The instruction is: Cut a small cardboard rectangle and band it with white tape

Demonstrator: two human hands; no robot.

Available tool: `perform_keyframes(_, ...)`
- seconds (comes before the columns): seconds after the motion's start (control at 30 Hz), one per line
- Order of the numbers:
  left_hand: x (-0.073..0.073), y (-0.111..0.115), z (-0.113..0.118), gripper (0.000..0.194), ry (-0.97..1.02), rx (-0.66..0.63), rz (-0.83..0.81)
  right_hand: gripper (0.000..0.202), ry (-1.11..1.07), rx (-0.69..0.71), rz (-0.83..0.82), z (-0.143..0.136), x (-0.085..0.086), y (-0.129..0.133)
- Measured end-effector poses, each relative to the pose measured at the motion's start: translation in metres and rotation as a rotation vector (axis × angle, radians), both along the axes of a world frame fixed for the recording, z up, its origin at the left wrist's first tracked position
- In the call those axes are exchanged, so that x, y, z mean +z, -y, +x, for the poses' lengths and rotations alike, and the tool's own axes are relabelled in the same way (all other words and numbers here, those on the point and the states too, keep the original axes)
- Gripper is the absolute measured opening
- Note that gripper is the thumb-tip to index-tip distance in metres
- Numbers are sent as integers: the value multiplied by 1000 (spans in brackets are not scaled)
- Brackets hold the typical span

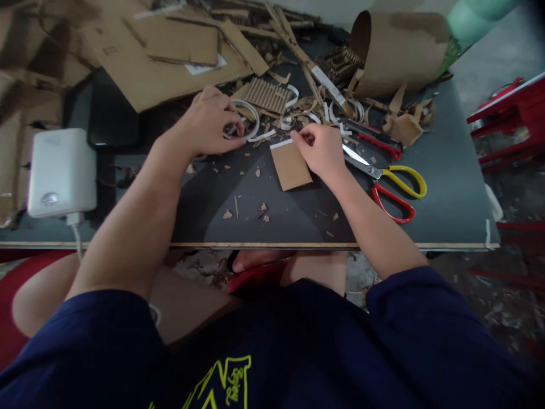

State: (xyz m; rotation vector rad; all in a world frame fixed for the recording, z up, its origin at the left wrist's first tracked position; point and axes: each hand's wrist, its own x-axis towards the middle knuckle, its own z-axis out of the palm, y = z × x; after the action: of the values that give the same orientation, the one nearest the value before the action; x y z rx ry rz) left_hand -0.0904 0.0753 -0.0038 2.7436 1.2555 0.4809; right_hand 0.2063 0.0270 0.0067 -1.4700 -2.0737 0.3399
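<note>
My left hand (pixel 215 120) rests on the dark table with its fingers curled round the near side of a roll of white tape (pixel 256 120). A short loose end of tape sticks out from the roll to the right. With thumb and fingers together, my right hand (pixel 321 149) pinches the upper right edge of a small cardboard piece (pixel 291 167). This piece lies flat, and a white tape strip runs along its top edge. Scissors (pixel 374 173) with one yellow and one red handle lie open beside my right wrist. A red and black utility knife (pixel 377 138) is just beyond them.
Cardboard sheets (pixel 183 45) pile up at the back left, near a ridged corrugated piece (pixel 267 95). A cardboard tube (pixel 402 51) lies at the back right, by a green bottle (pixel 472 23). At left stands a white power bank (pixel 62 170) with a cable. Scraps litter the table.
</note>
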Motion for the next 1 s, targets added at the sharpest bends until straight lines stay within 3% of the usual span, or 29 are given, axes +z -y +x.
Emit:
perform_keyframes(0.1, 4, 5, 12, 63, -5, -28, 28, 31, 23, -5, -7, -2, 2, 1)
perform_keyframes(0.3, 9, 22, 36, 86, -24, 55, 94, 18, 50, 11, -20, -2, 4, 1)
perform_keyframes(0.43, 19, 30, 39, 98, -122, 130, 20, 11, 42, 71, 3, -3, 4, 2)
perform_keyframes(0.67, 40, 43, 45, 87, -64, 86, 60, 13, 25, 140, 56, -2, 5, 5)
perform_keyframes(0.77, 44, 46, 48, 88, -41, 71, 110, 23, 23, 193, 54, -1, 5, 6)
perform_keyframes(0.87, 44, 46, 51, 87, -21, 35, 161, 38, 38, 273, 44, -2, 7, 9)
perform_keyframes(1.0, 36, 46, 56, 72, 68, -1, 185, 39, 76, 283, 79, -4, 11, 12)
